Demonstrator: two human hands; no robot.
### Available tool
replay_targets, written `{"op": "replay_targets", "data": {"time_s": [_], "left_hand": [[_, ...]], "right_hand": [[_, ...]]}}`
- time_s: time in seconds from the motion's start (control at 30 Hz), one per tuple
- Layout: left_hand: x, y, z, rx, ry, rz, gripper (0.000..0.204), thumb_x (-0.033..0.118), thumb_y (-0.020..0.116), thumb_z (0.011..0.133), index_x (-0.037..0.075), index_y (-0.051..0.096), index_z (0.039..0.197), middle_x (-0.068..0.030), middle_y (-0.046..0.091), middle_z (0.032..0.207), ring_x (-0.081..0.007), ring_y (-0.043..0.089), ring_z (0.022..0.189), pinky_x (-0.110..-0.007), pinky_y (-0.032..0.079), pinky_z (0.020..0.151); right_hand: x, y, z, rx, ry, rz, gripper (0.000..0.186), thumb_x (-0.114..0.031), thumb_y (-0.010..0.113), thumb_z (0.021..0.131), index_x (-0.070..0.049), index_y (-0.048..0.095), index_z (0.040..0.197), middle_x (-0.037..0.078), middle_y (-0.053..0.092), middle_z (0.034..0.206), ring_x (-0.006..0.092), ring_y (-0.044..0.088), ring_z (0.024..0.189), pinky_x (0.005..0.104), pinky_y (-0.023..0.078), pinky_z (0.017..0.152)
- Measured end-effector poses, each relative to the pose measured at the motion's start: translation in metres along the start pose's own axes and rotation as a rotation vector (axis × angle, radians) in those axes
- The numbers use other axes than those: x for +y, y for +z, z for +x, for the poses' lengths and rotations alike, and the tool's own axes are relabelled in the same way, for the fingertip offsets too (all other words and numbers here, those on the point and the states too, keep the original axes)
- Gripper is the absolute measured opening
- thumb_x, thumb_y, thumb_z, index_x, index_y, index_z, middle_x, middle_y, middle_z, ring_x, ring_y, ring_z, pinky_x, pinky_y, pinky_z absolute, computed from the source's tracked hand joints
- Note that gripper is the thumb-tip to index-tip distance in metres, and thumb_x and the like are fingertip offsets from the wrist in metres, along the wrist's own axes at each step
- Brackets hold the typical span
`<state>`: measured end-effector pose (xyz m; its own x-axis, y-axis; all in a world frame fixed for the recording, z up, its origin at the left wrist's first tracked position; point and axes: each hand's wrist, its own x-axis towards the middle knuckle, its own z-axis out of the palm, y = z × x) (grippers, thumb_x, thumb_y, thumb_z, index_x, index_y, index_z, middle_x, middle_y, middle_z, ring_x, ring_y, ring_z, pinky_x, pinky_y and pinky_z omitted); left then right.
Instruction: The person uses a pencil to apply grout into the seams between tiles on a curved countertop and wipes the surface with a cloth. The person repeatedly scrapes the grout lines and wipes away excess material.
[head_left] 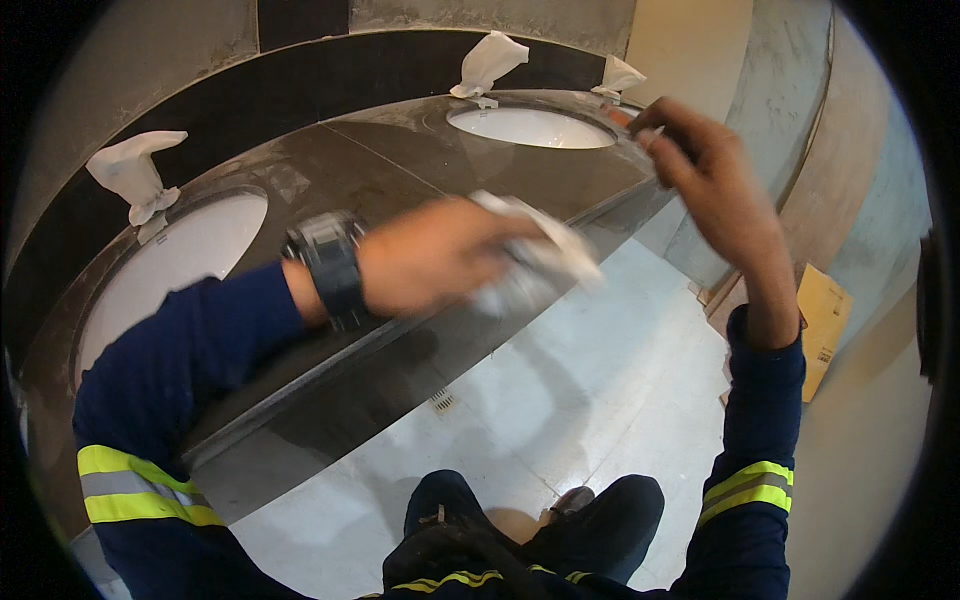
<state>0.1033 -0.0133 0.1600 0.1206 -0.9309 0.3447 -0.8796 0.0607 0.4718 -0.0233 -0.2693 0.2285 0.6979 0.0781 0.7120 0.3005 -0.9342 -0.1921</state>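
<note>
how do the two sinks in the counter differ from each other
The left sink lies near the person's left arm and looks large and stretched, cut off by the sleeve. The far sink looks smaller and shows whole. Both are white ovals set in the dark countertop, each with a wrapped faucet behind it.

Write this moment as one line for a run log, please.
left hand: grips white cloth at dark countertop edge | right hand: raised, pinching small item, unclear | sinks: taps wrapped white
</note>
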Motion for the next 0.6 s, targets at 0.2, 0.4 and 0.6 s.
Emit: {"op": "replay_targets", "data": {"time_s": [0.2, 0.4, 0.6], "left_hand": [[0.045, 0.011, 0.017, 0.043, 0.22, 0.222, 0.041, 0.004, 0.064, 0.086, 0.004, 0.062, 0.128, -0.0187, 0.07, 0.109, -0.0377, 0.069, 0.103, -0.045, 0.056, 0.089], [-0.034, -0.071, -0.014, 0.286, -0.337, 0.785, 0.039, 0.002, 0.058, 0.089, 0.001, 0.064, 0.128, -0.0231, 0.069, 0.119, -0.0385, 0.067, 0.111, -0.045, 0.054, 0.097], [-0.004, -0.097, -0.002, -0.001, -0.41, 0.131, 0.043, 0.004, 0.058, 0.086, 0.001, 0.066, 0.128, -0.0215, 0.073, 0.115, -0.0371, 0.07, 0.105, -0.045, 0.055, 0.095]], "right_hand": [[0.027, -0.008, 0.04, -0.042, -0.038, -0.117, 0.031, -0.013, 0.053, 0.098, -0.008, 0.068, 0.125, 0.018, 0.071, 0.088, 0.0305, 0.068, 0.079, 0.0423, 0.053, 0.078], [0.024, 0.069, 0.066, -0.296, -0.196, -0.235, 0.035, -0.011, 0.056, 0.093, -0.01, 0.071, 0.125, 0.022, 0.073, 0.11, 0.0392, 0.068, 0.101, 0.0451, 0.052, 0.093], [0.024, 0.123, 0.084, -0.558, -0.259, -0.072, 0.035, -0.011, 0.058, 0.092, -0.009, 0.072, 0.124, 0.02, 0.073, 0.113, 0.038, 0.068, 0.102, 0.046, 0.052, 0.093]]}}
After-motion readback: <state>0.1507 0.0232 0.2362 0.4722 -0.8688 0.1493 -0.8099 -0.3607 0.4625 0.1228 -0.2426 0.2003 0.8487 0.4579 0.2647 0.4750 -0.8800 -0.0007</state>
